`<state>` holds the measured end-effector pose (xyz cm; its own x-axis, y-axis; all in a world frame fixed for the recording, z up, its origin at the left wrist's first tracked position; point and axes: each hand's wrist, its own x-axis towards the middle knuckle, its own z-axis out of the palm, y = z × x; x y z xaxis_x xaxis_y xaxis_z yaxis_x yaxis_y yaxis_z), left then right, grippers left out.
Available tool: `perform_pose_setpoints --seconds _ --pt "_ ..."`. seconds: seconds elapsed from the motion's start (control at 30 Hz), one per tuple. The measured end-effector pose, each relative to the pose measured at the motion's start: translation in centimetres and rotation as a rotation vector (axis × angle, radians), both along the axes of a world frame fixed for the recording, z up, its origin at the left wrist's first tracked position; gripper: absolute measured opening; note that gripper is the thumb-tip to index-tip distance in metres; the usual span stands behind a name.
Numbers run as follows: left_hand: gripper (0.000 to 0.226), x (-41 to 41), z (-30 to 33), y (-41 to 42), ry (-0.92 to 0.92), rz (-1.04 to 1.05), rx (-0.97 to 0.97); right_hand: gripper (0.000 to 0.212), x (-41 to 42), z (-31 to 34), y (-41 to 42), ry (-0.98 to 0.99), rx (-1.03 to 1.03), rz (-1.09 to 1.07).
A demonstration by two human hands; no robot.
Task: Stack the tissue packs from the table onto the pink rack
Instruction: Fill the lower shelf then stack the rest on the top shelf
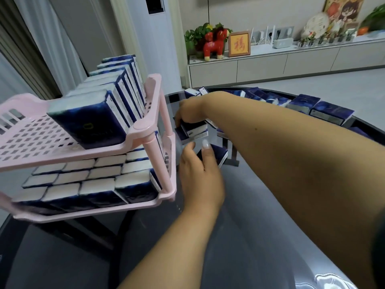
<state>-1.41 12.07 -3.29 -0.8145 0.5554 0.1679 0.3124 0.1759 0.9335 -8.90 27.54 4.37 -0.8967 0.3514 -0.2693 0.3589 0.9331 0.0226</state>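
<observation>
Saw low white sideboard [270, 65] along far wall. On top: red toy horse [215, 43] w/ leafy plant [194, 37] behind, framed gold character pic [239, 44] just beside. Further right: white router w/ antennas [263, 35], white box [283, 43], row of small potted plants [325, 39]. Cartoon poster [343, 9] on wall above. Tall white standing AC unit [160, 38] left of sideboard; pale curtains [31, 38] at far left.
</observation>
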Motion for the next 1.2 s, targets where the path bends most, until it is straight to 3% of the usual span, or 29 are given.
perform_pose_setpoints --seconds 0.2,0.4,0.47,0.57,0.67,0.77,0.83,0.9,1.0,1.2 --pt "0.049 0.4 0.1 -0.3 0.033 0.024 -0.016 0.026 4.0 -0.6 0.1 0.004 -0.069 -0.011" --pt "0.047 0.5 0.2 -0.5 0.040 -0.006 -0.030 0.037 8.5 1.8 -2.0 -0.046 -0.231 -0.076" --pt "0.047 0.5 0.3 -0.4 0.032 -0.020 -0.031 0.037 9.0 4.0 -1.4 0.124 -0.304 -0.108" --pt "0.054 0.4 0.2 -0.3 0.029 -0.022 -0.016 0.023 8.2 6.1 0.9 0.622 -0.460 -0.247" --pt "0.054 0.3 0.1 -0.2 0.030 -0.019 -0.016 0.016 5.0 4.9 3.7 0.881 -0.313 -0.369" --pt "0.051 0.2 0.0 -0.1 0.030 -0.024 -0.014 0.050 2.2 2.4 5.6 0.665 -0.202 -0.386" --pt "0.054 0.0 -0.1 0.0 0.035 -0.025 -0.011 0.058 0.8 0.8 5.8 0.445 -0.106 -0.322" --pt "0.055 -0.1 -0.1 0.0 0.034 -0.024 -0.017 0.049 0.4 -0.5 5.4 0.366 -0.054 -0.233" --pt "0.052 -0.1 0.1 -0.1 0.035 -0.034 -0.032 0.029 1.6 -1.3 4.8 0.465 -0.073 -0.148" --pt "0.057 0.1 0.4 -0.3 0.035 -0.077 -0.054 0.019 7.1 -1.2 1.7 0.528 -0.378 -0.167"
